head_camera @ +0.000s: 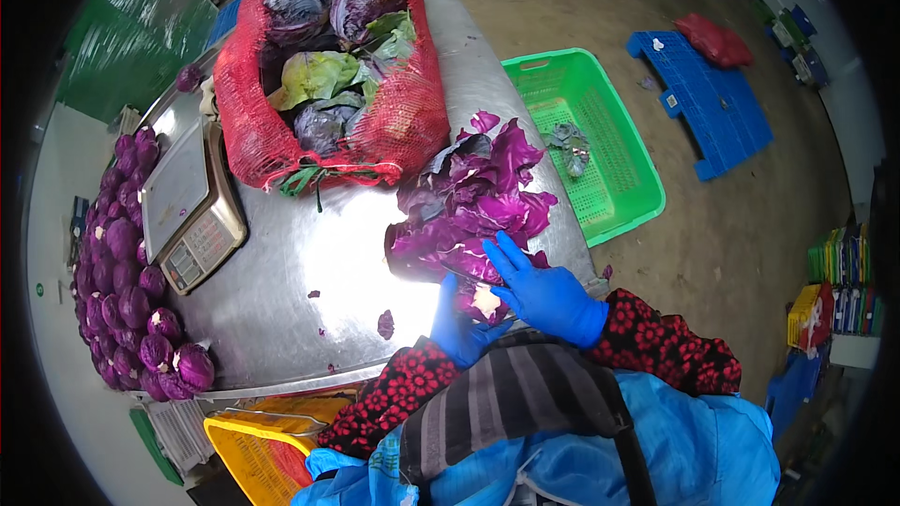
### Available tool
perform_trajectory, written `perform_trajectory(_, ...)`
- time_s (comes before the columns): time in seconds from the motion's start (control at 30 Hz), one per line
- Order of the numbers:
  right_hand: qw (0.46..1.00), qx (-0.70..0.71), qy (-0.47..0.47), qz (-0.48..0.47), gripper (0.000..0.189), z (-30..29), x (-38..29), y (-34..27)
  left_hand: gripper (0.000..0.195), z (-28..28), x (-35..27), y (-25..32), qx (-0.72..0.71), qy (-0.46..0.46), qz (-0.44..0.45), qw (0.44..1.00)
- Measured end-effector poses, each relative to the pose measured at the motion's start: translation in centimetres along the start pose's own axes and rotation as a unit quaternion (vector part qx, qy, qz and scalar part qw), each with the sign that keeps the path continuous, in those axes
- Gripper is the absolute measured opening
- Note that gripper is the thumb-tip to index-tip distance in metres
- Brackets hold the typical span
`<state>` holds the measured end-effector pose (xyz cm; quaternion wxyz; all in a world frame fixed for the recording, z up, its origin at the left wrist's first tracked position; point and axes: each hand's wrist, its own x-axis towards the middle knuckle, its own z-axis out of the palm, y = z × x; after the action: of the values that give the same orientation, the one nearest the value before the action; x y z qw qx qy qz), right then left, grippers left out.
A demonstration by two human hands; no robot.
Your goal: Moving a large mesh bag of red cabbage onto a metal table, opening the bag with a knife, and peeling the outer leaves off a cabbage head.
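Note:
My left hand (460, 330), in a blue glove, cups a red cabbage (485, 303) from the left and below, its pale cut stem facing up, at the steel table's front edge. My right hand (545, 292), also gloved in blue, rests over the cabbage's right side with fingers spread. Loose purple cabbage leaves (485, 204) lie heaped just beyond both hands. Behind them a red mesh sack (422, 105) stands torn wide, full of red cabbages (365, 3) with some green outer leaves. Trimmed red cabbages (123, 274) are piled along the table's left side.
A digital scale (200, 246) sits on the steel table (281, 316) beside the pile. A green plastic crate (612, 169) holding a leafy piece stands right of the table. A blue pallet (717, 112) lies on the floor farther right. A yellow basket (246, 436) is below the front edge.

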<state>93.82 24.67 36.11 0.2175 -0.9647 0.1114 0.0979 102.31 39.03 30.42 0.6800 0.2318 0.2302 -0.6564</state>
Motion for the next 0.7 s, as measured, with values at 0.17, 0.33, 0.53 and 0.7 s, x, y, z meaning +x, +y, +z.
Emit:
perform_trajectory(0.17, 0.994, 0.043, 0.103, -0.013, 0.057, 2.0, 0.6, 3.1, 0.071, -0.2, 0.3, -0.2, 0.019, 0.033, 0.007, 0.999)
perform_trajectory(0.33, 0.981, 0.089, 0.174, -0.009, 0.048, 1.9, 1.1, 3.8, 0.068, -1.4, 0.7, 0.4, 0.065, 0.055, 0.003, 0.996)
perform_trajectory(0.53, 0.882, 0.449, 0.057, 0.132, 0.032, -0.6, 1.0, 3.1, 0.051, 1.2, 0.7, 1.1, 0.228, 0.137, 0.056, 0.962)
perform_trajectory(0.7, 0.777, 0.590, 0.077, 0.204, 0.031, -2.9, -0.2, 4.5, 0.072, 1.5, -0.9, 1.8, 0.311, 0.073, 0.248, 0.915)
